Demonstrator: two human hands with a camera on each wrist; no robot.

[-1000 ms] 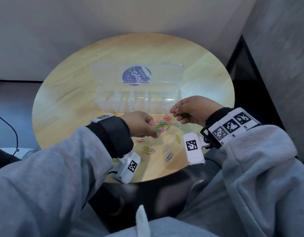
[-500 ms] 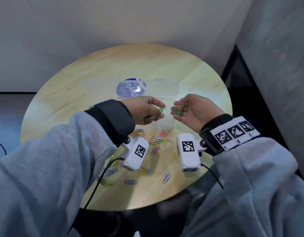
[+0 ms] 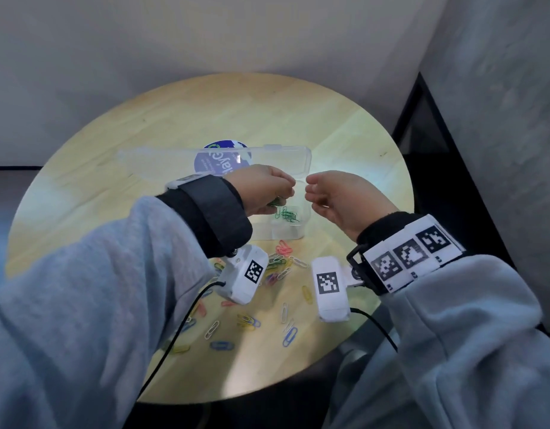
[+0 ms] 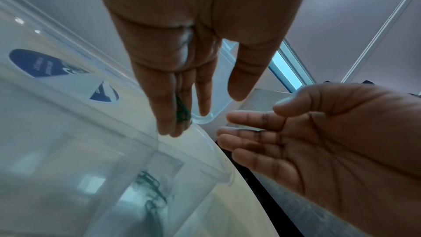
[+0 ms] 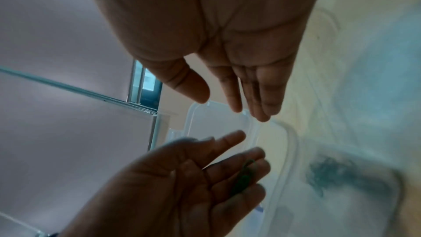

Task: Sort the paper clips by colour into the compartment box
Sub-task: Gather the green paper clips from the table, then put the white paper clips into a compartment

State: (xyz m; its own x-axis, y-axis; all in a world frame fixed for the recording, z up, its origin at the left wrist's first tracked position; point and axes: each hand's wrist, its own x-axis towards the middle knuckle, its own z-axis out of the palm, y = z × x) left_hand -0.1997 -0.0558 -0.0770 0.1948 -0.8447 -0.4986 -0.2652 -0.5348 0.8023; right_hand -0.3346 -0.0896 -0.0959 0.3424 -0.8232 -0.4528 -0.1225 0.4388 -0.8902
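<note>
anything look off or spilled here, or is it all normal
Nothing looks damaged. The loose paper clips strewn on the table are simply unsorted. The compartment box sits open with green clips in its right end compartment.

Grey sleeves; black cuffs; white wrist cameras with square-patterned tags; black cables.

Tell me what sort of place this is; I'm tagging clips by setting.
Probably a plain indoor room used for recording, not a workshop or kitchen. A small round wooden table stands in a corner of bare pale walls, holding only a clear compartment box and loose coloured paper clips.
</note>
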